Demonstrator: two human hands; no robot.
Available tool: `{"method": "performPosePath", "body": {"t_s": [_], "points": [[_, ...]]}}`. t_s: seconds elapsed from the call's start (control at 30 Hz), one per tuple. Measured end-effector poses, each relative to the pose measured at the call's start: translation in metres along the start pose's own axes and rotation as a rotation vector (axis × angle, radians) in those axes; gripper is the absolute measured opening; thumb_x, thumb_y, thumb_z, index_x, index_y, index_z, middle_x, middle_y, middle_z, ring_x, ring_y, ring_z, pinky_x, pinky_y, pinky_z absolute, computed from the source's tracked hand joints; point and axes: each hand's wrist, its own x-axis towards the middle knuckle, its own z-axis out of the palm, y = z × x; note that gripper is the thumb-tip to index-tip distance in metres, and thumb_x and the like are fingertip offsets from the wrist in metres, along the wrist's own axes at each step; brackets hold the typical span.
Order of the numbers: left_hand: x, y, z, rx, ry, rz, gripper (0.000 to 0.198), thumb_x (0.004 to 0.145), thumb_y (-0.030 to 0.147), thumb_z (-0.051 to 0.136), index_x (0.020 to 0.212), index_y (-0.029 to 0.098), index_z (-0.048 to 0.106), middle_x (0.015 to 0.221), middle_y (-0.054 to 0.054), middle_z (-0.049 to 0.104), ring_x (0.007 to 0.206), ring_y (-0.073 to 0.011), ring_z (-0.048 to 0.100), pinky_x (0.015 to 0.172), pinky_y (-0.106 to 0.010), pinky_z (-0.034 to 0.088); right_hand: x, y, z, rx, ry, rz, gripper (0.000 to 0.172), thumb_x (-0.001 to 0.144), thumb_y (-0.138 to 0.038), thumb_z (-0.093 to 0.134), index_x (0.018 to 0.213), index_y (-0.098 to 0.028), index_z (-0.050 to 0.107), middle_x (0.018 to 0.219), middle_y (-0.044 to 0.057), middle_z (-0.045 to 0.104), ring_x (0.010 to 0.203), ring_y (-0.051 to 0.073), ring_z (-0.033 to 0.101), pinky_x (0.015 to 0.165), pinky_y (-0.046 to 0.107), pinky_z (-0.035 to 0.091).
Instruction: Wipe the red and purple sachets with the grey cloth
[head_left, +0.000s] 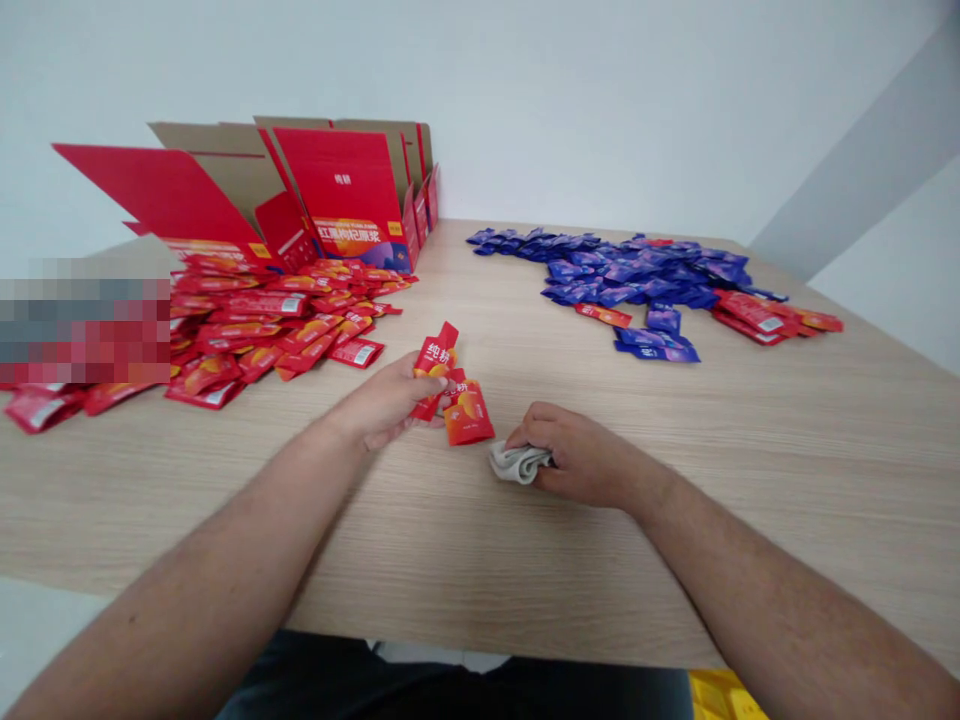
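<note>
Left hand (386,400) over the middle of the surface (675,500), grip pinching red sachets between thumb and fingers. One red sachet (436,358) stands up out of the grip, printed side toward the camera, with another red one (427,405) tucked below it against the fingers. An orange-and-red sachet (468,412) sits right by the fingertips, its lower end at or near the surface, can't tell if it's held or just touching. Right hand (583,456) is just beside that sachet, palm down, fingers curled over a folded grey-white cloth (519,463), grip pressed onto the cloth, which sits on the surface. Hands close together, not touching.

Rest: big loose heap of red sachets (262,330) on the left of the surface, spilling toward the near edge. Opened red-and-kraft cardboard cartons (349,195) stand behind the heap, flaps spread, some leaning. Purple-blue sachets (630,275) lie in a wide spread at the back right, with a small bunch of red sachets (754,314) touching its right end. Pixelated patch (82,330) hides part of the far left. Dark trousers (450,685) below the near edge, yellow object (720,695) at the bottom, too cut off to tell what it is
</note>
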Motion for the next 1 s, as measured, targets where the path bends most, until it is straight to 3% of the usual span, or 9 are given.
{"method": "performPosePath", "body": {"t_s": [0.2, 0.33, 0.4, 0.5, 0.57, 0.63, 0.73, 0.9, 1.0], "points": [[0.013, -0.017, 0.034, -0.314, 0.121, 0.14, 0.035, 0.08, 0.01, 0.069, 0.112, 0.019, 0.059, 0.094, -0.005, 0.071, 0.074, -0.0152, 0.07, 0.063, -0.028, 0.06, -0.001, 0.0, -0.001, -0.017, -0.001, -0.02, 0.034, 0.075, -0.005, 0.07, 0.106, -0.019, 0.074, 0.101, 0.007, 0.069, 0.094, 0.021, 0.065, 0.083, 0.035, 0.053], [0.004, -0.017, 0.037, -0.514, -0.047, 0.129, 0.034, 0.086, 0.021, 0.072, 0.118, 0.02, 0.061, 0.098, -0.006, 0.073, 0.078, -0.0172, 0.071, 0.073, -0.033, 0.061, -0.002, 0.0, -0.005, -0.001, 0.07, -0.072, 0.039, 0.074, -0.004, 0.07, 0.109, -0.021, 0.073, 0.1, 0.005, 0.069, 0.09, 0.019, 0.065, 0.079, 0.032, 0.054], [-0.003, -0.017, 0.036, -0.588, -0.185, 0.003, 0.028, 0.094, 0.034, 0.064, 0.116, 0.016, 0.064, 0.101, -0.01, 0.073, 0.08, -0.0192, 0.072, 0.075, -0.036, 0.061, -0.003, -0.003, -0.01, 0.023, 0.203, -0.137, 0.036, 0.078, -0.007, 0.071, 0.111, -0.022, 0.072, 0.095, 0.004, 0.069, 0.087, 0.018, 0.065, 0.075, 0.031, 0.054], [-0.012, -0.021, 0.041, -0.614, -0.328, -0.132, 0.047, 0.103, 0.05, 0.042, 0.116, 0.012, 0.067, 0.103, -0.015, 0.073, 0.079, -0.0233, 0.072, 0.071, -0.041, 0.061, -0.007, -0.013, -0.018, -0.04, 0.542, -0.129, 0.028, 0.085, -0.014, 0.071, 0.112, -0.024, 0.071, 0.089, 0.002, 0.067, 0.081, 0.018, 0.064, 0.07, 0.031, 0.052], [-0.016, -0.024, 0.049, -0.579, -0.361, -0.173, 0.055, 0.104, 0.055, 0.037, 0.116, 0.012, 0.068, 0.101, -0.016, 0.073, 0.077, -0.025, 0.072, 0.067, -0.042, 0.061, -0.009, -0.019, -0.019, -0.175, 0.755, -0.078, 0.027, 0.086, -0.015, 0.072, 0.112, -0.023, 0.07, 0.09, 0.004, 0.066, 0.082, 0.02, 0.064, 0.071, 0.033, 0.052], [-0.018, -0.028, 0.059, -0.526, -0.349, -0.204, 0.053, 0.104, 0.054, 0.038, 0.114, 0.012, 0.069, 0.098, -0.016, 0.073, 0.075, -0.0254, 0.072, 0.062, -0.04, 0.06, -0.009, -0.024, -0.016, -0.305, 0.859, -0.055, 0.029, 0.086, -0.014, 0.072, 0.114, -0.022, 0.07, 0.094, 0.006, 0.066, 0.087, 0.022, 0.063, 0.074, 0.035, 0.053], [-0.021, -0.032, 0.072, -0.514, -0.253, -0.193, 0.046, 0.104, 0.048, 0.041, 0.11, 0.012, 0.07, 0.092, -0.014, 0.074, 0.073, -0.0237, 0.071, 0.062, -0.036, 0.058, -0.006, -0.029, -0.001, -0.369, 0.732, -0.087, 0.029, 0.085, -0.013, 0.069, 0.114, -0.018, 0.071, 0.096, 0.009, 0.065, 0.088, 0.023, 0.062, 0.074, 0.035, 0.054], [-0.019, -0.032, 0.075, -0.597, -0.141, -0.234, 0.052, 0.105, 0.047, 0.038, 0.094, 0.009, 0.072, 0.087, -0.014, 0.074, 0.077, -0.0207, 0.071, 0.074, -0.032, 0.058, -0.001, -0.039, 0.021, -0.333, 0.226, -0.299, 0.015, 0.09, -0.015, 0.065, 0.101, -0.019, 0.074, 0.09, 0.005, 0.067, 0.084, 0.02, 0.061, 0.079, 0.034, 0.055], [-0.021, -0.03, 0.076, -0.626, -0.15, -0.23, 0.051, 0.106, 0.045, 0.035, 0.098, 0.01, 0.071, 0.092, -0.014, 0.074, 0.082, -0.0209, 0.071, 0.077, -0.033, 0.057, -0.003, -0.036, 0.015, -0.326, 0.277, -0.28, 0.016, 0.092, -0.018, 0.066, 0.106, -0.018, 0.074, 0.093, 0.006, 0.068, 0.085, 0.021, 0.061, 0.078, 0.034, 0.055]]}}
